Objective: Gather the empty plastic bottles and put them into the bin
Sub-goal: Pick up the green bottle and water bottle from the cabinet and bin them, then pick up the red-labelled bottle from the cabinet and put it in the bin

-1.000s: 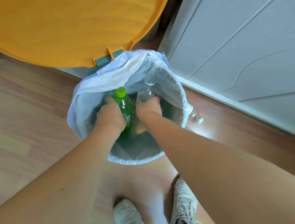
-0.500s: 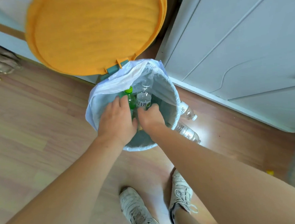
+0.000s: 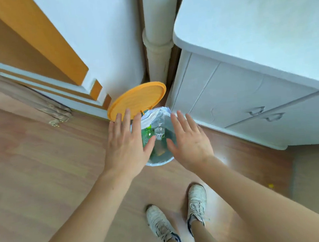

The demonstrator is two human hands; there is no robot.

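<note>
Wooden floor beside a white cabinet [image 3: 248, 98]: both hands, left hand [image 3: 127, 146] and right hand [image 3: 190, 143], spread empty above the lined bin [image 3: 158, 162], where a green bottle [image 3: 148, 134] and clear bottle [image 3: 159, 134] stand; best lift clear without catching the liner.

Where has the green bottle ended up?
The green bottle stands inside the bin, on its left side beside a clear bottle, partly hidden behind the open left hand.

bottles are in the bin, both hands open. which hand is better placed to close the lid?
Left. The left hand is open with its fingertips right by the raised orange lid; the right hand is open over the bin's other side.
</note>
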